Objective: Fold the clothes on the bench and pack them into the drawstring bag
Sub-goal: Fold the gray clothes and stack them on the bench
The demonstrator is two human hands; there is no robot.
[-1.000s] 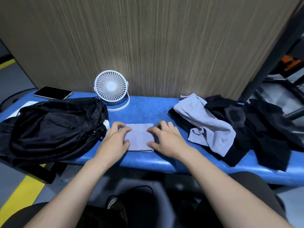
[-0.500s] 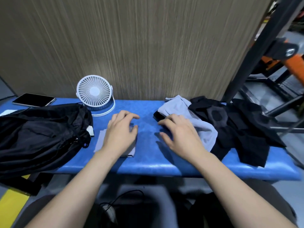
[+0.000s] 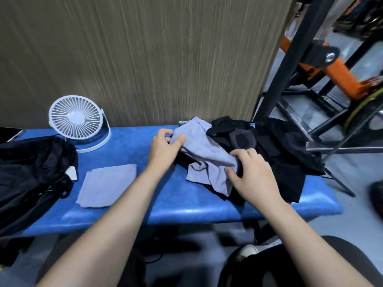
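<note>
A crumpled light grey garment (image 3: pixel 204 152) lies on top of a heap of black clothes (image 3: pixel 275 154) at the right of the blue bench (image 3: pixel 186 210). My left hand (image 3: pixel 163 149) pinches the grey garment's upper left edge between thumb and fingers. My right hand (image 3: pixel 251 172) grips its lower right part, fingers curled into the cloth. A folded grey cloth (image 3: pixel 105 186) lies flat on the bench, left of my arms. The black drawstring bag (image 3: pixel 31 175) slumps at the bench's left end.
A small white desk fan (image 3: pixel 77 123) stands at the back of the bench against a wood-grain wall panel. A dark phone (image 3: pixel 10 133) shows at the far left edge. Black and orange metal equipment frames (image 3: pixel 310 65) stand to the right of the bench.
Both hands left the folded grey cloth and moved right to the clothes heap, where they now take hold of the crumpled grey garment. The view swung right.
</note>
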